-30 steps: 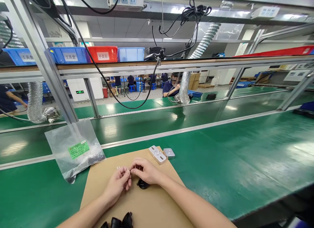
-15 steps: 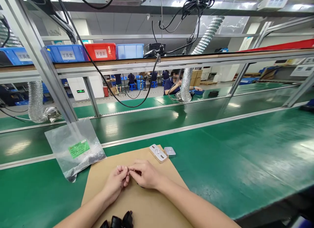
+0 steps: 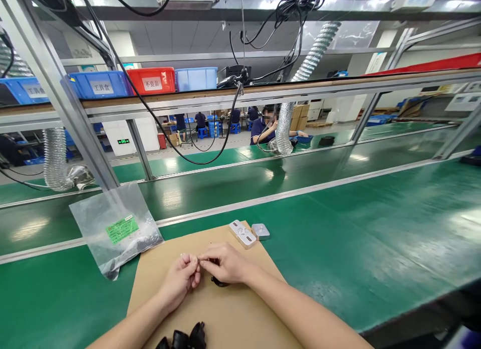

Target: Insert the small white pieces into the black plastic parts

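Over the brown cardboard sheet (image 3: 225, 314), my left hand (image 3: 185, 275) and my right hand (image 3: 225, 263) meet fingertip to fingertip. The left thumb and forefinger are pinched together; whatever is between them is too small to name. My right hand is closed too, its thumb and forefinger pinched against the left fingertips. Part of a black piece (image 3: 219, 282) shows beneath the right palm, and the hand covers the remainder. Several black curved parts (image 3: 181, 339) lie at the near edge of the sheet. Beyond my right hand are a silver metal block (image 3: 242, 234) and a smaller silver block (image 3: 260, 231).
A clear plastic bag (image 3: 118, 228) with a green label and dark small parts lies at the left. The green bench (image 3: 356, 228) runs to the right. Blue and red bins (image 3: 153, 80) stand on the shelf above. Across the line sits a co-worker (image 3: 259, 131).
The black piece under my right hand shows more than before. Both hands keep their fingertip pinch, and the view has shifted slightly.
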Available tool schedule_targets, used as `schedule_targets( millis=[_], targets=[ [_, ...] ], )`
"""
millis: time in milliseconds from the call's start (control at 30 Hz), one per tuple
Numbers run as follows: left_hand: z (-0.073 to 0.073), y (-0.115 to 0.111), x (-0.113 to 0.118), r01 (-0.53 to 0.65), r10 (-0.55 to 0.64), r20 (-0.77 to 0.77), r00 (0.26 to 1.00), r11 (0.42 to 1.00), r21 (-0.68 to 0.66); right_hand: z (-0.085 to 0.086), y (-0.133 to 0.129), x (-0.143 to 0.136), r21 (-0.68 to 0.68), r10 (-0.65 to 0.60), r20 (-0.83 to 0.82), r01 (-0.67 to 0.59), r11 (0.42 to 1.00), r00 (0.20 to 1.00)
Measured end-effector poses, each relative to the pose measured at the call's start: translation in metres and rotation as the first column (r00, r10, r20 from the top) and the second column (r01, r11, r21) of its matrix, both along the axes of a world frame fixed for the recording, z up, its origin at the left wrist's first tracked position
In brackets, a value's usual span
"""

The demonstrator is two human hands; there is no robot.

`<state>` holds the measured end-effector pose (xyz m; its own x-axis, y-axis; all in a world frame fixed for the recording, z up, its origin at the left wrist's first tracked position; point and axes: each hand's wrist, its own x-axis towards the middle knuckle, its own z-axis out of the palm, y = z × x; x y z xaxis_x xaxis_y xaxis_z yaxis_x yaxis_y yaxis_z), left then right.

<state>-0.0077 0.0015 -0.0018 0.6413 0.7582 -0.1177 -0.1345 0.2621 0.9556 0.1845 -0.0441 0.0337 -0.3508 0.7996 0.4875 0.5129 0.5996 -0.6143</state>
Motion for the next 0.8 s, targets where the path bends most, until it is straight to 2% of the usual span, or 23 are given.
schedule_targets(
  millis=[133,200,233,300,367,433,500,600,733,800],
  targets=[
    [0.004,0.000,-0.001,0.071,-0.070,-0.043,0.997,0.997,0.012,-0.002,0.002,0.003,-0.086,-0.007,-0.122,-0.004,0.996,0.992],
    [0.014,0.001,-0.007,0.195,-0.190,-0.104,0.976,0.980,0.034,-0.003,0.004,0.005,-0.165,-0.053,-0.195,0.020,0.986,0.979],
    [0.022,0.002,-0.010,0.300,-0.287,-0.152,0.946,0.952,0.065,-0.004,0.005,0.007,-0.207,-0.099,-0.244,0.048,0.977,0.965],
    [0.040,0.001,-0.019,0.531,-0.481,-0.266,0.836,0.830,0.169,-0.006,0.008,0.010,-0.281,-0.205,-0.335,0.111,0.953,0.919],
    [0.057,-0.002,-0.027,0.684,-0.587,-0.357,0.727,0.666,0.298,-0.007,0.011,0.013,-0.333,-0.277,-0.395,0.145,0.932,0.876],
    [0.068,-0.006,-0.030,0.739,-0.619,-0.405,0.673,0.545,0.396,-0.006,0.013,0.016,-0.359,-0.302,-0.425,0.147,0.921,0.853],
    [0.073,-0.010,-0.031,0.759,-0.622,-0.439,0.648,0.482,0.437,-0.006,0.013,0.016,-0.360,-0.313,-0.434,0.156,0.920,0.844],
    [0.072,-0.013,-0.029,0.761,-0.603,-0.466,0.647,0.467,0.451,-0.008,0.013,0.012,-0.327,-0.316,-0.420,0.183,0.927,0.851],
    [0.064,-0.015,-0.030,0.734,-0.571,-0.464,0.678,0.484,0.477,-0.011,0.011,0.004,-0.273,-0.297,-0.380,0.201,0.941,0.876],
    [0.056,-0.015,-0.030,0.718,-0.549,-0.464,0.695,0.519,0.463,-0.011,0.010,0.003,-0.261,-0.291,-0.360,0.204,0.943,0.886]
  ],
)
